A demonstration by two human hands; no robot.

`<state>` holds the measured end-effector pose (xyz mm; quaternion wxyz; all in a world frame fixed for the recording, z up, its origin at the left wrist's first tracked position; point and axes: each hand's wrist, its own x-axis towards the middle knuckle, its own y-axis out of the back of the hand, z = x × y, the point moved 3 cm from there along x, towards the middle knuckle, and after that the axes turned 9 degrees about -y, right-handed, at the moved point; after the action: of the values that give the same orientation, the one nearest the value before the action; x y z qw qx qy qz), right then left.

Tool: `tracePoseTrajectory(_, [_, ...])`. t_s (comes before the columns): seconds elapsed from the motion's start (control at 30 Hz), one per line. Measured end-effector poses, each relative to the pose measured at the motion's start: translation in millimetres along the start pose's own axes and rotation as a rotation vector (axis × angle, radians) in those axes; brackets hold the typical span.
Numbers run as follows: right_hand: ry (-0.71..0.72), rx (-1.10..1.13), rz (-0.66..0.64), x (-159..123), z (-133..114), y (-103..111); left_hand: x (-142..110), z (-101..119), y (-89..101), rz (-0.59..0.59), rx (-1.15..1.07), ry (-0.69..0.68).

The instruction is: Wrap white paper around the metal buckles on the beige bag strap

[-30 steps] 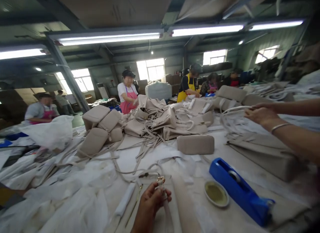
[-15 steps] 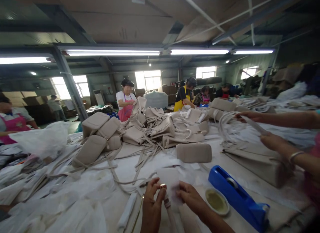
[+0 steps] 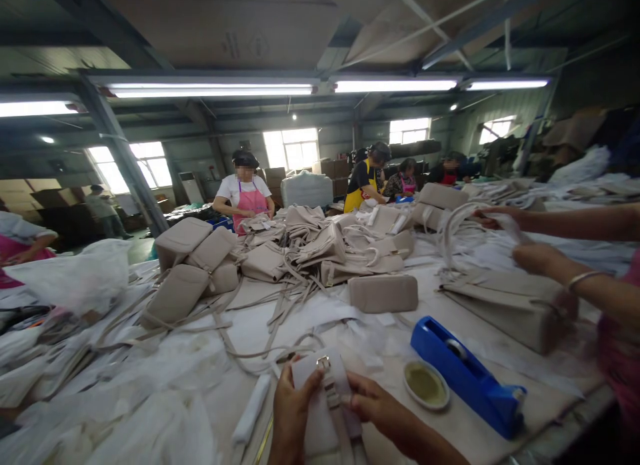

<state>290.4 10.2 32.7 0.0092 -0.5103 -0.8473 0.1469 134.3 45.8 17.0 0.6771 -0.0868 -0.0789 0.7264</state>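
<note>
At the bottom centre, my left hand (image 3: 289, 412) and my right hand (image 3: 373, 406) hold a beige bag strap (image 3: 332, 392) with a gold metal buckle (image 3: 323, 364) at its top. A piece of white wrapping sheet (image 3: 313, 412) lies around the strap under my fingers. My left thumb presses the sheet's left side and my right fingers pinch its right side. The strap runs down between my wrists and out of the frame.
A blue tape dispenser (image 3: 465, 375) and a small round dish (image 3: 426, 384) sit right of my hands. Beige bags (image 3: 383, 293) and loose straps are heaped mid-table (image 3: 280, 318). A co-worker's hands (image 3: 530, 255) handle a bag at right. Other people stand at the far side.
My right hand has joined the left on the strap, and the white sheet now lies folded around the strap below the buckle. The co-worker's hands at right have shifted over the bag.
</note>
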Motion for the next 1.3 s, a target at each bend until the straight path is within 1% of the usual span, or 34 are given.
tracePoseTrajectory(0.07, [0.058, -0.01, 0.04, 3, 1, 1, -7, 2, -7.6, -0.144, -0.11, 0.063])
tracePoseTrajectory(0.1, [0.088, -0.035, 0.094, 6, 2, 3, -11, 4, -11.0, -0.205, -0.173, 0.093])
tracePoseTrajectory(0.13, [0.113, -0.074, 0.162, 9, 4, 6, -15, 5, -13.5, -0.238, -0.251, 0.127])
tracePoseTrajectory(0.2, [0.126, -0.166, 0.287, 15, 10, 10, -20, 6, -16.9, -0.251, -0.376, 0.208])
tracePoseTrajectory(0.23, [0.119, -0.202, 0.321, 17, 12, 12, -23, 6, -18.8, -0.259, -0.421, 0.252])
tracePoseTrajectory(0.3, [0.109, -0.249, 0.338, 18, 14, 14, -27, 6, -23.7, -0.289, -0.483, 0.314])
tracePoseTrajectory(0.33, [0.106, -0.271, 0.338, 18, 12, 14, -28, 7, -26.4, -0.306, -0.498, 0.321])
tracePoseTrajectory(0.37, [0.1, -0.304, 0.356, 16, 10, 15, -28, 7, -28.6, -0.309, -0.492, 0.305])
tracePoseTrajectory(0.4, [0.092, -0.351, 0.405, 14, 7, 17, -27, 8, -29.9, -0.297, -0.465, 0.273])
tracePoseTrajectory(0.5, [0.081, -0.522, 0.669, 5, -3, 21, -21, 8, -30.5, -0.26, -0.316, 0.184])
tracePoseTrajectory(0.57, [0.13, -0.592, 0.81, 1, -6, 22, -17, 7, -29.8, -0.285, -0.228, 0.161])
tracePoseTrajectory(0.6, [0.168, -0.598, 0.834, -1, -6, 21, -15, 7, -29.7, -0.309, -0.198, 0.151])
tracePoseTrajectory(0.63, [0.207, -0.585, 0.833, -1, -6, 20, -13, 8, -29.8, -0.329, -0.174, 0.137])
tracePoseTrajectory(0.7, [0.26, -0.5, 0.776, 1, -5, 18, -9, 9, -31.3, -0.373, -0.146, 0.109])
tracePoseTrajectory(0.77, [0.283, -0.386, 0.683, 4, -5, 18, -7, 11, -34.5, -0.425, -0.132, 0.09])
tracePoseTrajectory(0.83, [0.29, -0.314, 0.638, 7, -8, 19, -5, 12, -36.9, -0.454, -0.098, 0.064])
tracePoseTrajectory(0.93, [0.275, -0.317, 0.653, 9, -11, 21, -4, 9, -36.7, -0.449, -0.021, 0.032])
tracePoseTrajectory(1.07, [0.234, -0.369, 0.625, 6, -12, 23, -9, 6, -33.8, -0.442, 0.046, 0.075])
tracePoseTrajectory(1.17, [0.205, -0.406, 0.625, 2, -11, 24, -15, 14, -34.0, -0.473, 0.063, 0.074])
tracePoseTrajectory(1.3, [0.179, -0.403, 0.58, -1, -9, 25, -18, 26, -35.9, -0.523, 0.047, 0.022])
